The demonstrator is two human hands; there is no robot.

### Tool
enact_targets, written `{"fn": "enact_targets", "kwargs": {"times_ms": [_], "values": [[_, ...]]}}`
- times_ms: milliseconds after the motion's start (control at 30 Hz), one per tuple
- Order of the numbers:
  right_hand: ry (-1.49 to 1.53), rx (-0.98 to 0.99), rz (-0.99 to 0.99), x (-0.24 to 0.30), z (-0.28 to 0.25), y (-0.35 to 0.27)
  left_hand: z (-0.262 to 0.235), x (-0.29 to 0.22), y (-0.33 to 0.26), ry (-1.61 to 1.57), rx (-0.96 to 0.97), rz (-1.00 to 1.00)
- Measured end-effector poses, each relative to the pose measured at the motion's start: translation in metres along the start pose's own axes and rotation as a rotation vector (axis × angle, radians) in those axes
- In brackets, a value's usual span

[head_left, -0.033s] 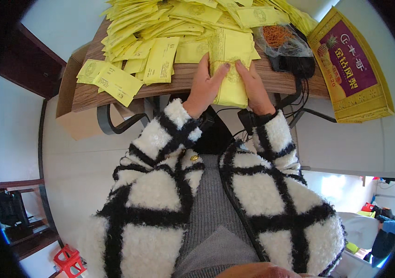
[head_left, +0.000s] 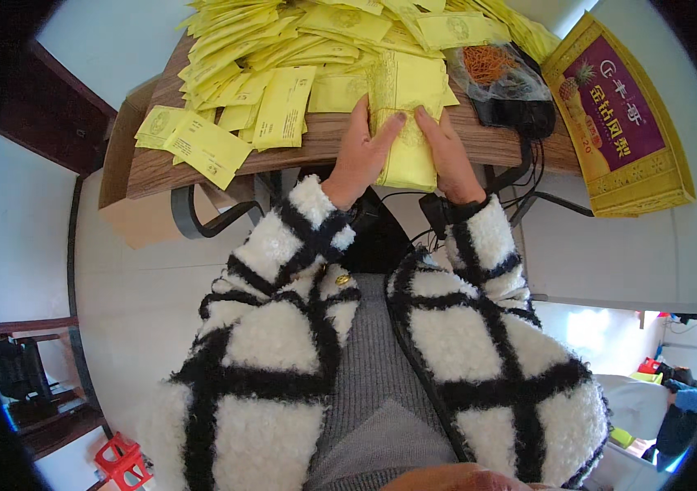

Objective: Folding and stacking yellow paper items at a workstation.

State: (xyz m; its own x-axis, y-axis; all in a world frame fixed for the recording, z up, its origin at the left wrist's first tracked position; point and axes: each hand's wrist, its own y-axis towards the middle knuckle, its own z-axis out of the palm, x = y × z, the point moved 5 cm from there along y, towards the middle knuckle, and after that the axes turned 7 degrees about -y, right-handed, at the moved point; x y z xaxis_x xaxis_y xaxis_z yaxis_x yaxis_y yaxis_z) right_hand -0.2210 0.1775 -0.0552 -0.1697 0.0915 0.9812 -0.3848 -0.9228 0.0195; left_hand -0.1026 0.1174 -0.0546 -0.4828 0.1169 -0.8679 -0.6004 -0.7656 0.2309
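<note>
A bundle of yellow paper packets (head_left: 410, 155) is upright between my two hands at the table's front edge. Closed around its left side is my left hand (head_left: 365, 151), the thumb lying on the front face. My right hand (head_left: 449, 155) grips the opposite side, thumb also on the front. A thin line, apparently a rubber band, crosses the bundle near the thumbs. Behind it, a large heap of yellow packets (head_left: 283, 41) covers the table's far part. Several loose packets (head_left: 209, 147) lie at the left front edge.
The wooden table (head_left: 328, 147) has black metal legs. Right of the heap, a clear plastic bag of orange rubber bands (head_left: 491, 65) rests on a black item with cables. A yellow and purple carton (head_left: 622, 123) stands at the right. A brown cardboard box (head_left: 148, 221) is below left.
</note>
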Motion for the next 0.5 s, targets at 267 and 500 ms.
{"fn": "enact_targets", "kwargs": {"times_ms": [267,500], "values": [[0.300,0.077,0.125,-0.012,-0.006,0.010,0.007,-0.014,-0.007,0.330,0.208,0.138],[0.615,0.172,0.050,0.006,-0.019,0.007,0.003,-0.022,-0.009,0.044,0.193,-0.016]]}}
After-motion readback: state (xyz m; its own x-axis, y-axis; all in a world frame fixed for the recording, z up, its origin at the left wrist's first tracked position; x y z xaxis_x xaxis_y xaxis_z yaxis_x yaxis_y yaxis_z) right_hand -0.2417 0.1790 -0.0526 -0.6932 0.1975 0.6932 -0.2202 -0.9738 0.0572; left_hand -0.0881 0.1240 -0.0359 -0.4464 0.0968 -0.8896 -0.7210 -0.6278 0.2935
